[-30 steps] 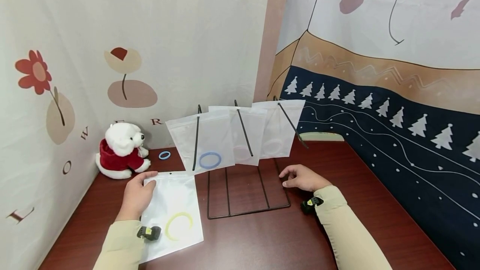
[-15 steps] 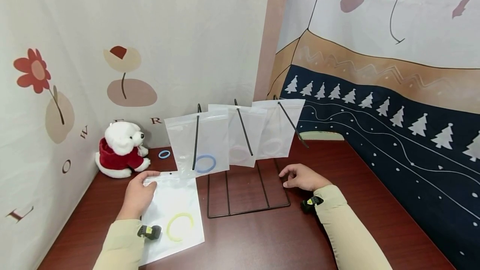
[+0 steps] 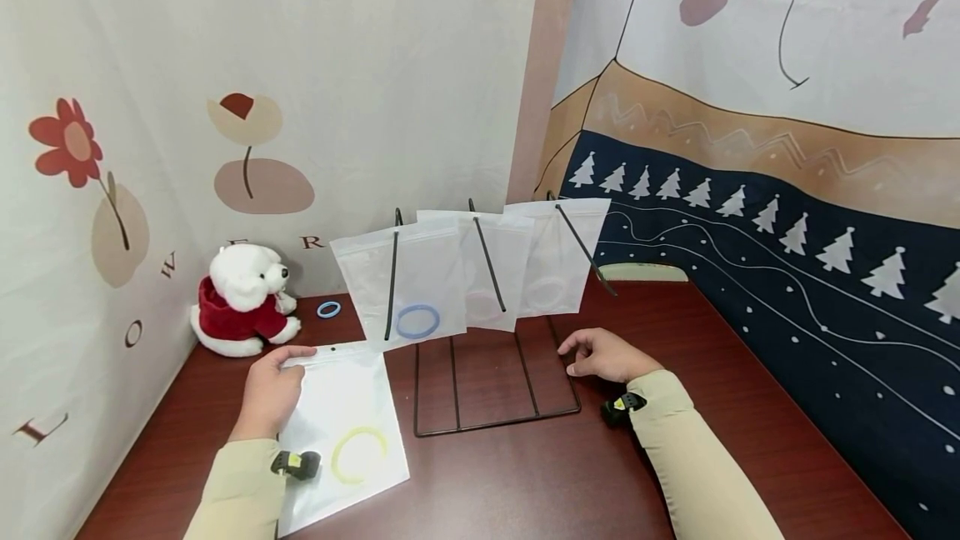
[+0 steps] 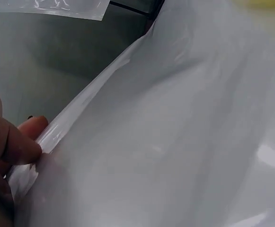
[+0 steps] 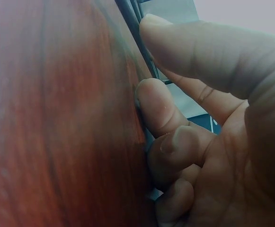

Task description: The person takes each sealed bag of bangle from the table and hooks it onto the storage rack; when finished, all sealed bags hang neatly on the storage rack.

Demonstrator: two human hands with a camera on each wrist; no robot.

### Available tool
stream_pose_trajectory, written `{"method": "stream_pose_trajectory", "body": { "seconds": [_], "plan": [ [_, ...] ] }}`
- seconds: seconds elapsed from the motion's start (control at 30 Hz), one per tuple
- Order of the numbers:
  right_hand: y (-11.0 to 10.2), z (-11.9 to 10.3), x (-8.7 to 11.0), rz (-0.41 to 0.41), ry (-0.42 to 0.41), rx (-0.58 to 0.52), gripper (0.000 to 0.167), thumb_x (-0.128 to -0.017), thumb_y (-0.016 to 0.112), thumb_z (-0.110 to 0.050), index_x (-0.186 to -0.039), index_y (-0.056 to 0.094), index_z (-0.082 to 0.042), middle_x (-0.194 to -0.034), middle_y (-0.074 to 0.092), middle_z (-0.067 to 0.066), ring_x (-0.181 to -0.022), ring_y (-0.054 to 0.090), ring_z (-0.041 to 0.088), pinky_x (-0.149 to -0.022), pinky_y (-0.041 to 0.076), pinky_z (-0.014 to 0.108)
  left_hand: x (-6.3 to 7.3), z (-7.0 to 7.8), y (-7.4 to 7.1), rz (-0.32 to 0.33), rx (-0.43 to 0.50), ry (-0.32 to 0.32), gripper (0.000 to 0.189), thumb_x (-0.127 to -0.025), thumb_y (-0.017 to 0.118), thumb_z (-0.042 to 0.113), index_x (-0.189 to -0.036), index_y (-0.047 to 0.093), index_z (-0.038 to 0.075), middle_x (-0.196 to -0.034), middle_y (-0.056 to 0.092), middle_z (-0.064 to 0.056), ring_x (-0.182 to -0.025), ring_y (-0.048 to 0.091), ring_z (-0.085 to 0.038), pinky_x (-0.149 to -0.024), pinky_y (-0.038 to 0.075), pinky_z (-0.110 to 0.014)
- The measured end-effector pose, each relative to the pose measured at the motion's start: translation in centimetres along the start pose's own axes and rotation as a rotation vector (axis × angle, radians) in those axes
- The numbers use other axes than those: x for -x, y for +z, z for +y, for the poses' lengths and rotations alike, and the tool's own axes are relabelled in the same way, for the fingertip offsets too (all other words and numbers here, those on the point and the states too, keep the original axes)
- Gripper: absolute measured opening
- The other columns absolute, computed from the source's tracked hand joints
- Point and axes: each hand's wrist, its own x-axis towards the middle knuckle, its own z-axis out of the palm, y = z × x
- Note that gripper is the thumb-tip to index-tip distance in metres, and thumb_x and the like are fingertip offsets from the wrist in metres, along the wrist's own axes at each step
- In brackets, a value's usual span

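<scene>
My left hand point(image 3: 272, 394) pinches the upper left corner of a white zip bag point(image 3: 330, 402). A yellow ring point(image 3: 359, 455) shows through its lower part. In the left wrist view, thumb and finger point(image 4: 26, 146) grip the bag's sealed edge. Beside it stands a black wire rack point(image 3: 495, 425) with three hooks, each carrying a clear zip bag. The nearest hanging bag point(image 3: 427, 269) contains a blue ring point(image 3: 417, 321). My right hand point(image 3: 611, 355) rests at the right side of the rack's base, fingers loosely bent, with index and thumb tips at the wire.
A white plush bear point(image 3: 246, 294) in a red coat sits at the back left. Next to it lies a light blue ring point(image 3: 328, 309). The other hanging bags point(image 3: 495, 252) overlap behind the front one. Printed cloth walls border the brown table point(image 3: 495, 490).
My left hand and its bag have shifted slightly left. The hanging bag with the blue ring has swung left and back to the right. The right hand keeps its place.
</scene>
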Motion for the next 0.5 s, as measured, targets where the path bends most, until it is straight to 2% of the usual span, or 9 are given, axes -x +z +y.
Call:
{"method": "stream_pose_trajectory", "body": {
  "seconds": [0.07, 0.17, 0.23, 0.4, 0.5],
  "plan": [
    [-0.02, -0.02, 0.02, 0.001, 0.001, 0.003, 0.027, -0.091, 0.079, -0.011, -0.117, 0.074, -0.008, -0.076, 0.061, 0.002, -0.068, 0.054, 0.016, -0.065, 0.048, 0.031, 0.00, -0.09, 0.01, 0.046, 0.004, -0.007, 0.043, -0.099, 0.042, 0.002, -0.133, 0.068, 0.004, -0.103, 0.059, -0.021, -0.075, 0.051, -0.025, -0.062, 0.043, -0.033],
    [0.01, 0.01, 0.01, 0.003, 0.004, 0.005, 0.027, -0.092, 0.079, -0.013, -0.118, 0.074, -0.009, -0.077, 0.061, 0.002, -0.068, 0.054, 0.015, -0.065, 0.048, 0.030, -0.08, -0.31, 0.03, 0.114, 0.017, -0.006, 0.041, -0.098, 0.043, 0.001, -0.128, 0.070, 0.004, -0.095, 0.058, -0.020, -0.062, 0.047, -0.021, -0.054, 0.043, -0.031],
    [0.05, 0.05, -0.02, 0.003, 0.000, 0.005, 0.027, -0.092, 0.079, -0.013, -0.118, 0.074, -0.008, -0.077, 0.062, 0.002, -0.068, 0.054, 0.015, -0.064, 0.048, 0.029, -0.12, -0.44, -0.01, 0.145, 0.037, -0.014, 0.040, -0.097, 0.042, 0.000, -0.125, 0.070, 0.004, -0.100, 0.058, -0.021, -0.065, 0.047, -0.022, -0.053, 0.042, -0.029],
    [0.13, 0.08, -0.06, 0.005, -0.002, 0.006, 0.027, -0.092, 0.080, -0.014, -0.118, 0.074, -0.007, -0.077, 0.062, 0.002, -0.068, 0.054, 0.014, -0.064, 0.047, 0.028, -0.37, -0.81, -0.12, 0.217, 0.150, -0.035, 0.038, -0.095, 0.042, -0.003, -0.121, 0.069, -0.002, -0.122, 0.058, -0.024, -0.085, 0.046, -0.025, -0.055, 0.039, -0.028],
    [0.17, -0.01, -0.03, 0.011, 0.008, 0.010, 0.026, -0.092, 0.080, -0.014, -0.117, 0.074, -0.008, -0.076, 0.061, 0.001, -0.068, 0.054, 0.014, -0.064, 0.047, 0.029, -0.46, -0.94, -0.16, 0.272, 0.220, -0.044, 0.035, -0.092, 0.043, -0.006, -0.113, 0.071, -0.004, -0.121, 0.058, -0.021, -0.084, 0.046, -0.023, -0.053, 0.038, -0.027]
  ]
}}
